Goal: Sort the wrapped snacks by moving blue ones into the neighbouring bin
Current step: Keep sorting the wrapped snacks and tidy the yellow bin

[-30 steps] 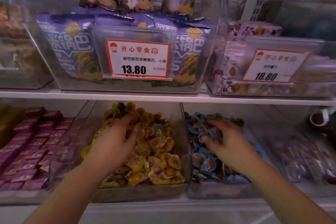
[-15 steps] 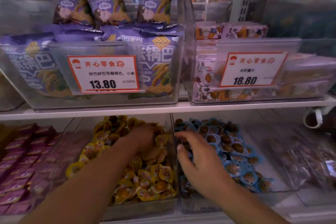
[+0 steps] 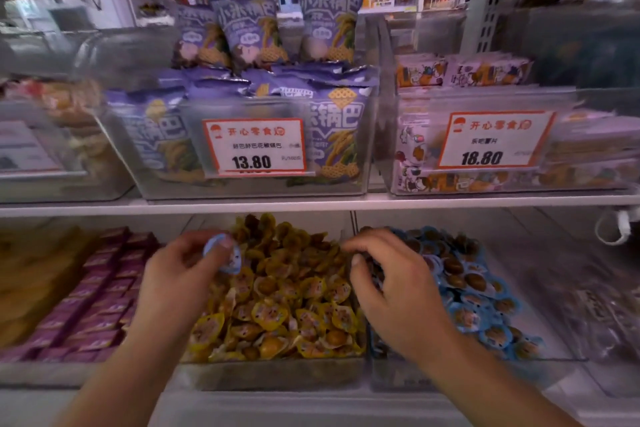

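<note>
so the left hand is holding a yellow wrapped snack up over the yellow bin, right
Not quite. In the head view the left hand pinches a blue wrapped snack, not a yellow one. It is indeed held over the yellow bin.

Two bare forearms, no sleeves in view up to the frame's bottom edge. Left hand (image 3: 180, 274) and right hand (image 3: 398, 291): no rings, watch, bracelets or gloves. Fingernails short and plain, no polish. Left forearm meets the frame below the yellow bin (image 3: 277, 376), right forearm just right of that bin's front wall. Both slightly motion-blurred
</note>
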A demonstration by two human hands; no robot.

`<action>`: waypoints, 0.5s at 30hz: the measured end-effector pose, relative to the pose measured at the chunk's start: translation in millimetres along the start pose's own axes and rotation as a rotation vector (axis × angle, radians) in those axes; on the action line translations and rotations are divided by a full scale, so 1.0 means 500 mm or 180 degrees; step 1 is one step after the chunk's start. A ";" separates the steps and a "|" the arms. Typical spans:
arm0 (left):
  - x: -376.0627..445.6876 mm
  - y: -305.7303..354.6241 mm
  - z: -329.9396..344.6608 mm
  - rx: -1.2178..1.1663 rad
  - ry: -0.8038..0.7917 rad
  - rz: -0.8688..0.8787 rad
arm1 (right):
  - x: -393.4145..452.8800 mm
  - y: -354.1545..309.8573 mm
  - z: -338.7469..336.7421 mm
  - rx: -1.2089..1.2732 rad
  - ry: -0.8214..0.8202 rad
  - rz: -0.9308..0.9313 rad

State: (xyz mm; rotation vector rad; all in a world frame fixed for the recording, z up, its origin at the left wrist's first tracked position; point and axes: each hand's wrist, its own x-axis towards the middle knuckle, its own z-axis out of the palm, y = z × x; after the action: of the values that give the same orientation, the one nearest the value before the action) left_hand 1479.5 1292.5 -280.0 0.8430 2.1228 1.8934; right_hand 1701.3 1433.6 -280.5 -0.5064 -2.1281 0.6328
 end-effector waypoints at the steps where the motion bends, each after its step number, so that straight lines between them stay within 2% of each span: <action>1: -0.020 -0.005 -0.022 -0.0352 0.0131 -0.0237 | -0.006 -0.015 0.006 0.0012 -0.0049 -0.0058; 4: -0.057 -0.022 -0.057 -0.0840 0.0124 -0.0697 | -0.021 -0.050 0.044 0.0050 -0.0447 0.0129; 9: -0.069 -0.039 -0.086 -0.0726 0.0010 -0.0371 | 0.040 -0.073 0.162 0.0046 -0.1590 0.0923; 15: -0.031 -0.027 -0.107 -0.1690 0.0203 -0.0737 | 0.204 -0.025 0.349 -0.0856 -0.1843 0.0733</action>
State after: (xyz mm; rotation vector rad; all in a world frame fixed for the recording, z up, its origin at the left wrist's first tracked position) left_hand 1462.3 1238.5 -287.3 0.4090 1.5351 2.2113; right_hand 1500.1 1435.1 -302.0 -0.7980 -2.7500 0.6822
